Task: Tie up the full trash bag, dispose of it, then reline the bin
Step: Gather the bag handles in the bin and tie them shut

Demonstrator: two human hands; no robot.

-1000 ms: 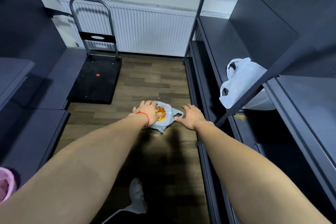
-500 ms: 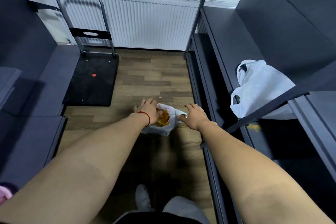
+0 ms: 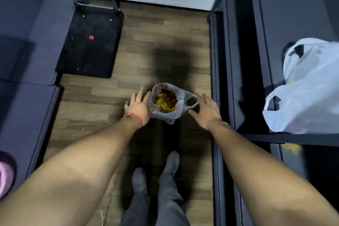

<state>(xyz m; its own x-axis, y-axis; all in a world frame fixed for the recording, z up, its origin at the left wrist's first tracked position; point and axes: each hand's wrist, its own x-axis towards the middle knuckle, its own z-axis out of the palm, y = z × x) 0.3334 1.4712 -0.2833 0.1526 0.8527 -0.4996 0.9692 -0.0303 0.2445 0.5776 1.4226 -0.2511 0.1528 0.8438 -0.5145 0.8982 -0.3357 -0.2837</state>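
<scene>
A small trash bag sits open on the wooden floor, yellow and orange scraps showing inside (its mouth untied). The left hand flanks it with fingers spread, touching its side. The right hand, fingers also spread, rests against one bag handle.

Two hands: left hand, right hand. Two plastic bags: trash bag, white bag. One cart.

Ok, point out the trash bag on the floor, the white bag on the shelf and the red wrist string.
trash bag (image 3: 180,111): head view, translucent side wall.
white bag (image 3: 311,86): head view, bulging middle.
red wrist string (image 3: 138,118): head view, strand across left wrist.
</scene>
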